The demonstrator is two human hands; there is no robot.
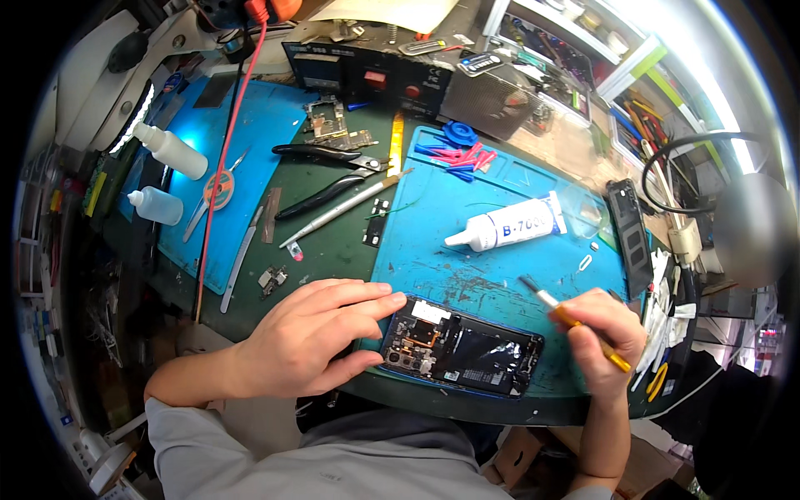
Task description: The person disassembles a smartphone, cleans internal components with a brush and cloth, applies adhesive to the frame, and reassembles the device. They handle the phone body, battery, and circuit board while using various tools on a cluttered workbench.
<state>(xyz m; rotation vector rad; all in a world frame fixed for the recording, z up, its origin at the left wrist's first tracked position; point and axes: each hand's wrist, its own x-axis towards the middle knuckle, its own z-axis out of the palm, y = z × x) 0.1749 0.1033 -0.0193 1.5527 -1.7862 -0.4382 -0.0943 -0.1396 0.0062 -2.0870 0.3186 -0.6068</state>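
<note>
An opened smartphone (467, 346) lies on the blue work mat (500, 287), its board, orange flex cable and black battery exposed. My left hand (312, 337) rests at the phone's left end, fingers stretched out and fingertips at its edge; it holds nothing. In my right hand (604, 337) is a small brush (569, 316) with a golden handle, silver collar and dark tip. The brush's tip points up and left, above the mat and apart from the phone. A white glue tube (510, 225) lies on the mat beyond the phone.
Cutting pliers (329, 190), a pen-shaped tool (342, 208) and small circuit boards (327, 121) lie left of the mat. Pink and blue clips (458, 157) sit at its far edge. Plastic bottles (171, 152) stand far left; a red cable (229, 150) crosses there. Yellow-handled scissors (658, 382) lie right.
</note>
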